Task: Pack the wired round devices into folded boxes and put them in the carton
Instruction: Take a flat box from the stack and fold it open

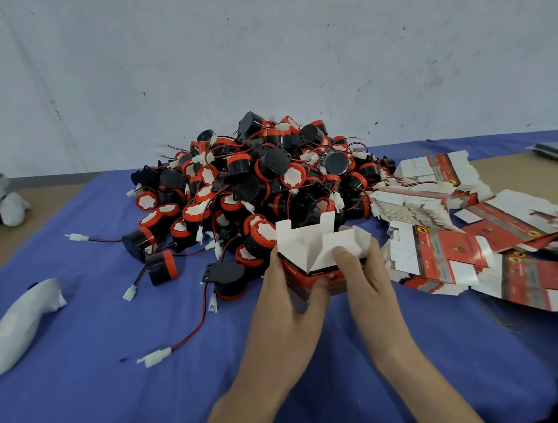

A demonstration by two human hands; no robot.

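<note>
Folding up one small red box (317, 257), you are only just getting started. Your left hand (290, 299) is gripping its side and your right hand (368, 281) is pinching its top flap, so the box is sitting right between them, top gaping open. The big pile of round wired buzzers (264, 186) is waiting at 12 o'clock, and the flat boxes (442, 205) are lying at 2 o'clock. No carton is showing.

Single head view, looking forward-down, close over blue table (88, 392).
</note>
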